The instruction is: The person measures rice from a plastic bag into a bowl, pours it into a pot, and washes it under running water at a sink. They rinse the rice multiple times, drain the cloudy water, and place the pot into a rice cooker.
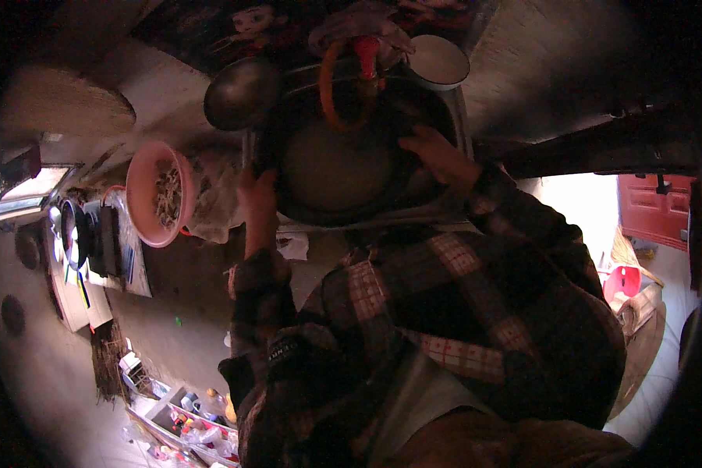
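A large dark round basin stands in a sink before me, with what looks like cloudy liquid inside. My left hand is at the basin's left rim, and my right hand is at its right side, thumb and fingers over the rim. Shadow hides how firmly either hand holds it. Above the basin is a tap with a red fitting, from which an orange hose curves down towards the basin. A metal bowl lies at the upper left, a pale round bowl at the upper right.
To the left stands a pink plastic basin holding pale pieces of something. Beyond it, a pan is on a counter. Lower left, a divided crate holds bottles and bags. At the right are a bright doorway, a broom and a red dustpan-like thing.
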`<move>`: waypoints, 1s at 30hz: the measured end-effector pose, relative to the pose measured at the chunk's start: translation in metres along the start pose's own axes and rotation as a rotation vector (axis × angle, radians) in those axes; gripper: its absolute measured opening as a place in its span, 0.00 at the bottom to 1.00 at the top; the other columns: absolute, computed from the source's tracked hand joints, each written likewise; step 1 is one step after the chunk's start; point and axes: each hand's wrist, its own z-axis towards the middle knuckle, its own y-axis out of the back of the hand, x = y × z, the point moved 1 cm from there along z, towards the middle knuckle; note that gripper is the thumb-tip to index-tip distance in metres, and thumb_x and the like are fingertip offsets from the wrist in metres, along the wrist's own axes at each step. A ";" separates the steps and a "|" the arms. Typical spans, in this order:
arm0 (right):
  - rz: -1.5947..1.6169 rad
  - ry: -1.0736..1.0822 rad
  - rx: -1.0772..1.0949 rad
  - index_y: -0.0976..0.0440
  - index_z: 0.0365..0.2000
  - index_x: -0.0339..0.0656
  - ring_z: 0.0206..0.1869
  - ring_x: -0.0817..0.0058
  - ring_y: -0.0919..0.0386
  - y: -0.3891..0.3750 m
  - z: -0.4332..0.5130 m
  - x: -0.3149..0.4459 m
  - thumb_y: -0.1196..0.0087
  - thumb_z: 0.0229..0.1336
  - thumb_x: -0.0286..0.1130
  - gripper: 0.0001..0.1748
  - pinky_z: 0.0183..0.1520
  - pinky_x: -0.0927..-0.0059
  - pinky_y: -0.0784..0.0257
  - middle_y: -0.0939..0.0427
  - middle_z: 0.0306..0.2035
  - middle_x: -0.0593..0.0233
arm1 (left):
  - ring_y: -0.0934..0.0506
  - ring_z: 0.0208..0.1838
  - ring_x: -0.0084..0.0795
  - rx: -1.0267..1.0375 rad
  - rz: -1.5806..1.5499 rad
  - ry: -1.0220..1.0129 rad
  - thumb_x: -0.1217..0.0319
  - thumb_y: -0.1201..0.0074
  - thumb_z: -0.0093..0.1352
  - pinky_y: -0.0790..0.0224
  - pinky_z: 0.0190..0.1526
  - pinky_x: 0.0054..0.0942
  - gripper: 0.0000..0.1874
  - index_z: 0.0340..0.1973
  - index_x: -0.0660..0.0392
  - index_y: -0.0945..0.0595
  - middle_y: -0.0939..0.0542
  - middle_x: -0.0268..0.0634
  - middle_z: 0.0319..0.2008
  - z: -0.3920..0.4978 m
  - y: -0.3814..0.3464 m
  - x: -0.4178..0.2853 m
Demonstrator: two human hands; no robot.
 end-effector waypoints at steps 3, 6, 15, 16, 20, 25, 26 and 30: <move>0.197 -0.275 0.036 0.34 0.49 0.39 0.43 0.70 0.30 -0.001 0.003 0.013 0.50 0.54 0.40 0.24 0.37 0.64 0.31 0.26 0.44 0.64 | 0.27 0.40 0.34 0.001 -0.044 0.112 0.71 0.50 0.59 0.35 0.43 0.32 0.19 0.45 0.67 0.25 0.22 0.43 0.39 -0.018 0.002 -0.029; 0.511 -0.508 0.042 0.34 0.50 0.40 0.44 0.71 0.30 -0.001 -0.003 0.035 0.50 0.54 0.39 0.24 0.38 0.63 0.31 0.27 0.45 0.65 | 0.28 0.38 0.30 -0.019 -0.086 0.092 0.72 0.50 0.60 0.35 0.42 0.29 0.18 0.45 0.66 0.25 0.22 0.40 0.37 -0.045 0.008 -0.046; 0.465 -0.497 0.182 0.33 0.45 0.36 0.32 0.68 0.27 -0.016 0.000 0.069 0.50 0.57 0.42 0.22 0.28 0.67 0.29 0.26 0.39 0.59 | 0.28 0.38 0.29 -0.082 -0.025 0.135 0.72 0.51 0.60 0.36 0.43 0.28 0.17 0.44 0.66 0.24 0.22 0.40 0.36 -0.055 0.046 -0.046; 0.450 -0.473 0.197 0.33 0.45 0.34 0.29 0.68 0.26 -0.020 0.002 0.070 0.50 0.57 0.43 0.23 0.26 0.68 0.28 0.26 0.38 0.57 | 0.28 0.38 0.29 -0.077 -0.058 0.133 0.72 0.51 0.60 0.36 0.43 0.28 0.17 0.44 0.66 0.24 0.22 0.41 0.36 -0.055 0.052 -0.035; 0.396 -0.449 0.230 0.34 0.46 0.34 0.30 0.67 0.26 -0.040 -0.004 0.082 0.50 0.57 0.44 0.25 0.28 0.66 0.28 0.26 0.38 0.57 | 0.27 0.40 0.29 -0.086 -0.085 0.100 0.71 0.51 0.59 0.36 0.45 0.27 0.19 0.46 0.66 0.25 0.22 0.41 0.38 -0.076 0.075 -0.016; 0.363 -0.451 0.161 0.34 0.45 0.40 0.34 0.76 0.28 -0.064 -0.023 0.109 0.50 0.57 0.39 0.19 0.28 0.74 0.31 0.27 0.36 0.67 | 0.28 0.46 0.30 -0.112 -0.042 0.075 0.74 0.53 0.60 0.38 0.50 0.27 0.20 0.49 0.66 0.27 0.23 0.40 0.43 -0.111 0.096 -0.011; 0.359 -0.436 0.164 0.34 0.45 0.40 0.34 0.75 0.27 -0.067 -0.025 0.103 0.50 0.57 0.39 0.19 0.29 0.73 0.30 0.27 0.36 0.66 | 0.28 0.46 0.31 -0.123 -0.117 0.087 0.75 0.53 0.60 0.39 0.51 0.26 0.21 0.49 0.67 0.28 0.24 0.40 0.44 -0.114 0.099 -0.007; 0.164 -0.354 0.301 0.40 0.53 0.36 0.38 0.68 0.27 -0.062 -0.017 0.140 0.50 0.57 0.44 0.29 0.30 0.65 0.27 0.28 0.42 0.58 | 0.29 0.47 0.31 -0.129 -0.390 0.133 0.76 0.52 0.59 0.41 0.53 0.25 0.24 0.53 0.67 0.31 0.26 0.39 0.47 -0.122 0.104 -0.003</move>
